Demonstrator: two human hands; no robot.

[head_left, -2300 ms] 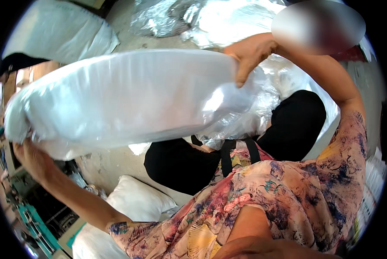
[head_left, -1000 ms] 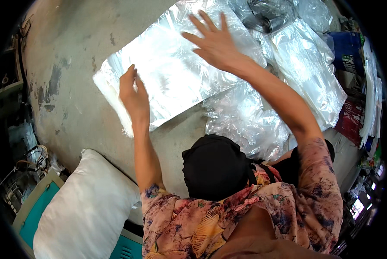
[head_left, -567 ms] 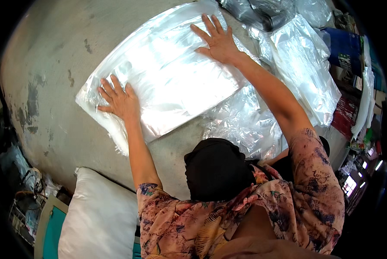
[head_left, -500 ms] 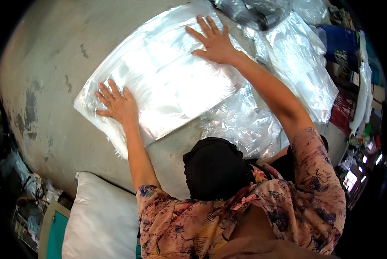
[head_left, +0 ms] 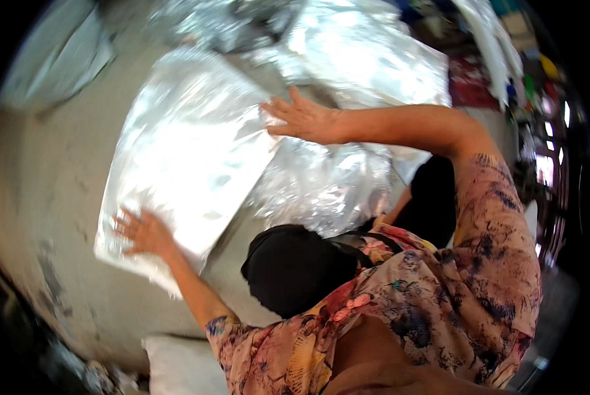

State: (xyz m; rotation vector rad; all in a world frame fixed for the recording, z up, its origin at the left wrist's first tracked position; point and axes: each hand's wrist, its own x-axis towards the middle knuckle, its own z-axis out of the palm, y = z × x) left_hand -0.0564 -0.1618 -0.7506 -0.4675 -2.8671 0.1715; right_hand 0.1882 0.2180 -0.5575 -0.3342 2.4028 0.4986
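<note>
A stack of clear, shiny plastic sheets or bags (head_left: 176, 151) lies flat on the grey floor in front of me. My left hand (head_left: 143, 234) rests on its near left end with the fingers spread. My right hand (head_left: 305, 120) is at the stack's right edge, fingers stretched out and somewhat blurred; whether it presses on the plastic I cannot tell. Neither hand grips anything. Crumpled clear plastic (head_left: 328, 187) lies between the stack and my body, just below my right forearm.
Another pile of clear plastic (head_left: 367, 56) spreads beyond my right forearm. Loose, darker plastic (head_left: 235, 26) lies at the far side. A pale sack or sheet (head_left: 54, 59) stands at the far left. A white cushion (head_left: 183, 365) lies near my left side. Mixed goods crowd the right edge.
My right hand has moved from the top of the stack to its right edge. My left hand stays on the near left end. The whole view has turned.
</note>
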